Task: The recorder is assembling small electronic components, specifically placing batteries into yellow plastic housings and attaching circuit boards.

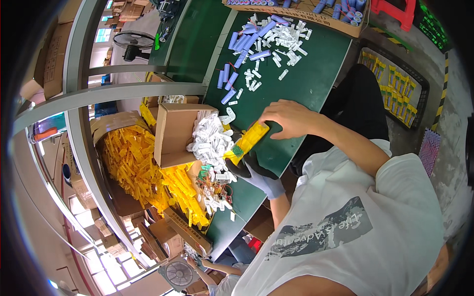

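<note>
A green worktop (316, 64) stretches under everything; at its far edge, a big carton (111, 122) overflows with yellow strips (131, 158). Nearer, a tipped cardboard box (175, 129) spills white pieces (212, 140), hemming in the work. The bare right hand (290, 119) touches, perhaps grips (cannot tell), a yellow pack (253, 139) over the worktop, which the gloved left hand (256, 177) grasps. Purple cells (242, 43) lie well apart.

- white short-sleeved T-shirt (395, 217), loose and creased
- dark grey rectangular chest print (321, 227), its edges ragged, with pale lettering
- black trousers (356, 101)
- left hand (251, 173) in a pale grey glove (270, 184) with black-coated fingers
- right hand (290, 118) ungloved
</note>
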Action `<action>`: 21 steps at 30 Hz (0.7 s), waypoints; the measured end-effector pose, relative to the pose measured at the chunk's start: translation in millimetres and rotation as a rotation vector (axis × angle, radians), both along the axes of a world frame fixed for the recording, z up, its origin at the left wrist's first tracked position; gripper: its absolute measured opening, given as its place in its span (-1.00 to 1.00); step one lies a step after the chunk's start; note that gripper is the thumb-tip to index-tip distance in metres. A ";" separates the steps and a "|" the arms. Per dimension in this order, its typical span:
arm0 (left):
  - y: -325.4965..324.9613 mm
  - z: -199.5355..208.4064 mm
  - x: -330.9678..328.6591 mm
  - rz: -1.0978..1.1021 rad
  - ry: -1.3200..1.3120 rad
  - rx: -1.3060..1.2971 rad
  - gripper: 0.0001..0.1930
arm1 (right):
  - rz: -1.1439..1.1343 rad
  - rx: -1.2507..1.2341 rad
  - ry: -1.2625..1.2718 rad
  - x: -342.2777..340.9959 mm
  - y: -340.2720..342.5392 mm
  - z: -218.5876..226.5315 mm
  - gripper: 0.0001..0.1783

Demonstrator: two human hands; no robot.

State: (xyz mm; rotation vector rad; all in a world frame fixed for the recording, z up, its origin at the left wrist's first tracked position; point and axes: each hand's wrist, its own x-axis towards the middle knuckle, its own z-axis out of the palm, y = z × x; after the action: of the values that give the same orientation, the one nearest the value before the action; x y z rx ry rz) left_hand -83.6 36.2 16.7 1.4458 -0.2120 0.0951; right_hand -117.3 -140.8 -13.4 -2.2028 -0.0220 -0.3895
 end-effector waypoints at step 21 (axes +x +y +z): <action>-13.2 27.1 72.1 -0.587 -0.589 1.270 -0.66 | -0.197 0.055 -0.172 9.0 11.8 -13.7 -0.63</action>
State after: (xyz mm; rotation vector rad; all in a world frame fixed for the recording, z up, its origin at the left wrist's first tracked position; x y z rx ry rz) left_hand -11.5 23.0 43.8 2.5054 -1.3521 -0.1322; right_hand -108.4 -129.0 -27.2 -2.1185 0.1123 -0.6808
